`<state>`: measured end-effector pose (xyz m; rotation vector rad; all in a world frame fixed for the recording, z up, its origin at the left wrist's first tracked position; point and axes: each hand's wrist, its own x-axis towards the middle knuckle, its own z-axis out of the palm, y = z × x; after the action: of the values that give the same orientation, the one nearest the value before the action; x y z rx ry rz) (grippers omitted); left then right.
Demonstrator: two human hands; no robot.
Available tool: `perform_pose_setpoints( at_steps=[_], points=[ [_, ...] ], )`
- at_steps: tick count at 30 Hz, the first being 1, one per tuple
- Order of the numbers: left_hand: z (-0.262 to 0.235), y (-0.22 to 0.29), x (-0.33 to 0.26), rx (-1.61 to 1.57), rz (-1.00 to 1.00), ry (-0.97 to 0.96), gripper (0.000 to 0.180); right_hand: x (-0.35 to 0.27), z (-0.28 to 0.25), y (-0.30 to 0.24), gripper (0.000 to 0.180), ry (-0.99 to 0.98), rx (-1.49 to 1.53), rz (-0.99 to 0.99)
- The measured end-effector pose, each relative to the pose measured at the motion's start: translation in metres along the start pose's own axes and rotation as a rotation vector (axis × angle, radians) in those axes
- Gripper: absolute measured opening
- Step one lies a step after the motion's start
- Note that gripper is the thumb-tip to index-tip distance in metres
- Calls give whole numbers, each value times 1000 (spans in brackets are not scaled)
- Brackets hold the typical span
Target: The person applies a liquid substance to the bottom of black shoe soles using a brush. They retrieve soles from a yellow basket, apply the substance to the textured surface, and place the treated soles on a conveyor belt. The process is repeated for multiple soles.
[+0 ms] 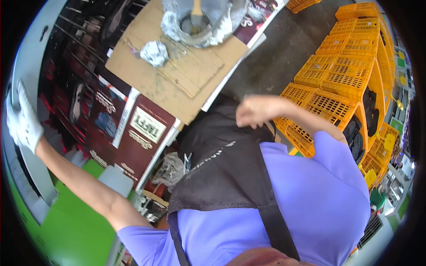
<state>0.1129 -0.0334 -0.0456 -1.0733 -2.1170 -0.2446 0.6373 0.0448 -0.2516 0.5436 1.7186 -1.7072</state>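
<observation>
At the far left, my left hand (24, 119) wears a white glove and closes around the edge of a light-grey metal panel (31, 57). Part of its fingers is hidden by the curve of the picture's rim. My bare right hand (256, 111) hovers in front of the dark apron (222, 173), its fingers curled in and slightly blurred. Nothing shows in it. Ahead stands a cardboard-topped surface (195, 66), on which a crumpled foil ball (154, 53) lies. Behind that is a foil-wrapped pot (195, 27) with a wooden-handled tool (197, 8) standing in it.
Stacked yellow plastic crates (341, 71) fill the right side, some with dark items inside. Dark red boxes (137, 128) support the cardboard. A wire rack (77, 48) holding dark shoe-like pieces stands at the left, near a green panel (75, 226). A clear plastic bag (170, 170) hangs low.
</observation>
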Motion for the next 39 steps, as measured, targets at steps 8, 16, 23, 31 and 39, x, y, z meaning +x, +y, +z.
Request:
perform_pose_setpoints(
  at_steps=[8,16,23,31,39],
  points=[
    [-8,20,-10,16,64,160,42,-44,16,-28,25,202,5,265],
    [-16,40,-8,-23,84,217,34,-107,-6,-38,24,311,-89,253],
    [-98,95,-17,-257,-398,27,41,-187,-40,34,29,516,-126,157],
    [-208,512,-13,-1161,196,-347,35,-333,-89,158,27,1012,-163,134],
    [-132,751,-83,-483,1233,-1379,48,-407,-132,214,28,1238,120,3]
  ],
)
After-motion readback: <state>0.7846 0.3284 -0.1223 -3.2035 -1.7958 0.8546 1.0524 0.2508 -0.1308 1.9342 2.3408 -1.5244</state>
